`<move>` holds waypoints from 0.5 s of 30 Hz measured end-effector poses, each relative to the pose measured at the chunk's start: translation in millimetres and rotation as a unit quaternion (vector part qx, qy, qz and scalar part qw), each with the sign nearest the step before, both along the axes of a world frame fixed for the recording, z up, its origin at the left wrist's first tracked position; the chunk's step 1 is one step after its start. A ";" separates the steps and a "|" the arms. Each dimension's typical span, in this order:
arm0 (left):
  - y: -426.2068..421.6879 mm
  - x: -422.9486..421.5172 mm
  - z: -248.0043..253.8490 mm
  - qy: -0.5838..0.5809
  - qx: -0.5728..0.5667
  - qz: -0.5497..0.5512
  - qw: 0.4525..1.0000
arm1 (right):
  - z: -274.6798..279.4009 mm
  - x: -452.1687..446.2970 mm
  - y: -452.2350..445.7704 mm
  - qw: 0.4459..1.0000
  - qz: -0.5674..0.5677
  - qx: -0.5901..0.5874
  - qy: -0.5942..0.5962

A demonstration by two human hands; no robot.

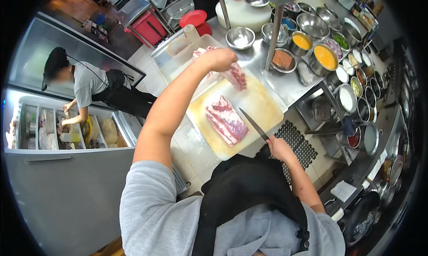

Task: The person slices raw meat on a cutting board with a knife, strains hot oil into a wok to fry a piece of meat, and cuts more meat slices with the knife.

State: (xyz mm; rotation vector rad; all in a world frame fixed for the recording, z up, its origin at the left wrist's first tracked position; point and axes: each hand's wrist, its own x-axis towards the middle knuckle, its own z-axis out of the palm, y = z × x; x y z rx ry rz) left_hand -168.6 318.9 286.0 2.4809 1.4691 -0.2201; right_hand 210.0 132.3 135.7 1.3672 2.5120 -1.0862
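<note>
My left hand [221, 59] is closed on a strip of raw meat [236, 76], which hangs above the far edge of the cutting board [263, 97]. My right hand [279, 149] grips a knife [254, 123] by its handle; the blade points up and left over the board. Between the hands, a thick slab of raw meat [227, 121] with white fat streaks lies on the board, left of the blade and apart from it. Behind my left forearm is a clear plastic tub [189, 48] with more meat [200, 52] in it.
A steel bowl [240, 38] and a bowl with a reddish-brown block [283, 60] sit beyond the board, near a metal post [275, 37]. Several bowls and containers fill the right side. At the left, a co-worker [96, 82] reaches into an open cooler [67, 151].
</note>
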 end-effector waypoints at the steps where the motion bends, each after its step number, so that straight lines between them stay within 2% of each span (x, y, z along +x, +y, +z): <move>1: 2.4 -4.4 21.1 0.033 0.008 0.013 0.999 | 6.8 1.4 1.0 1.000 -0.026 -0.003 0.009; 5: 24.1 -41.3 68.9 0.115 0.084 0.028 0.990 | 13.9 7.4 9.2 0.997 -0.069 0.020 0.039; 8: 36.3 -57.7 96.1 0.129 0.091 0.061 0.986 | 17.6 3.1 29.6 0.996 -0.058 0.048 0.047; 9: 40.3 -64.1 90.6 0.127 0.090 0.066 0.986 | 19.3 2.4 30.5 0.997 -0.047 0.053 0.041; 11: 52.4 -83.4 61.8 0.080 0.164 0.186 0.966 | 14.7 -4.8 35.9 0.996 -0.045 0.065 0.044; 12: 51.4 -88.6 47.3 0.091 0.221 0.221 0.945 | 10.2 -10.0 40.5 0.994 -0.054 0.085 0.050; 13: 43.0 -84.4 41.4 0.091 0.222 0.227 0.944 | 8.3 -15.7 47.0 0.991 -0.064 0.107 0.057; 15: 16.4 -67.6 21.4 0.011 0.219 0.320 0.922 | 5.5 -23.5 53.1 0.988 -0.063 0.131 0.056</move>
